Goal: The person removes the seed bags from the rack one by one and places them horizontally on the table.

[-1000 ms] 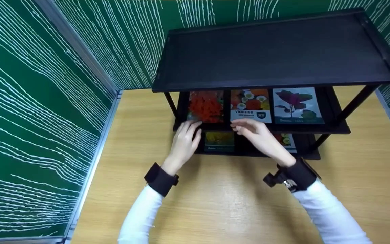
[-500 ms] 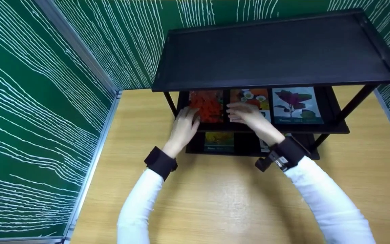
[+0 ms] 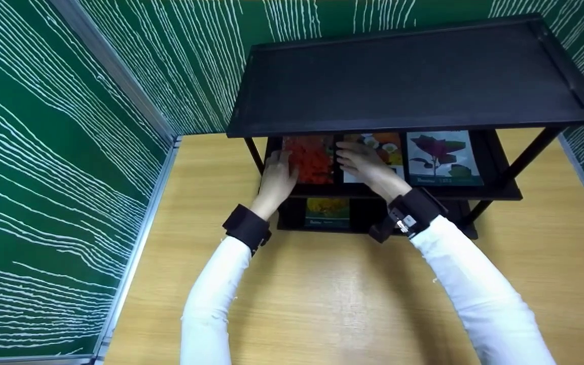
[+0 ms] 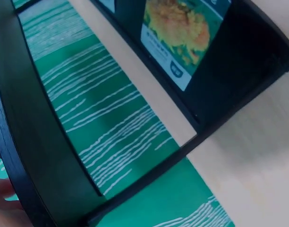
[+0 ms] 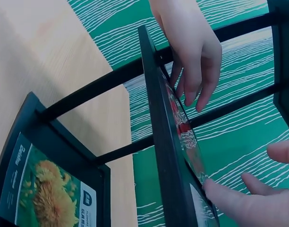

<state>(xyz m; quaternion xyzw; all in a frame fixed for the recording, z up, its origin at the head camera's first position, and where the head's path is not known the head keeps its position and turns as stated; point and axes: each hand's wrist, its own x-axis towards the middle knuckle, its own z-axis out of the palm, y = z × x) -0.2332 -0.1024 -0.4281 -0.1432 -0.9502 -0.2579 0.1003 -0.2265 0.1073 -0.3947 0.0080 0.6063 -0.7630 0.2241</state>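
On the middle tier of a black rack point(image 3: 413, 83) lies a flat packet with red flowers point(image 3: 316, 165). My left hand point(image 3: 277, 175) reaches over that packet's left side, fingers loosely bent. From the right, my right hand point(image 3: 365, 165) spans the strip between the red packet and a packet with orange and white flowers point(image 3: 392, 149), partly covering the latter. The right wrist view has a right fingertip right at the red packet's edge, while the left fingers hang above its other end. Neither hand grips anything. In the left wrist view, the rack's board hides most of the left hand.
A packet with a purple-leaved plant point(image 3: 439, 157) lies at the tier's right end. Below, the bottom tier bears a yellow-flower packet point(image 3: 327, 210). Black posts point(image 3: 538, 152) hold up the overhanging top board. The rack stands on a wooden table point(image 3: 322, 294) against green, white-streaked walls point(image 3: 43, 177).
Both hands have moved deeper into the middle tier, from its front edge to over the packets. The right hand has also shifted left, toward the red packet. The packets look unmoved.
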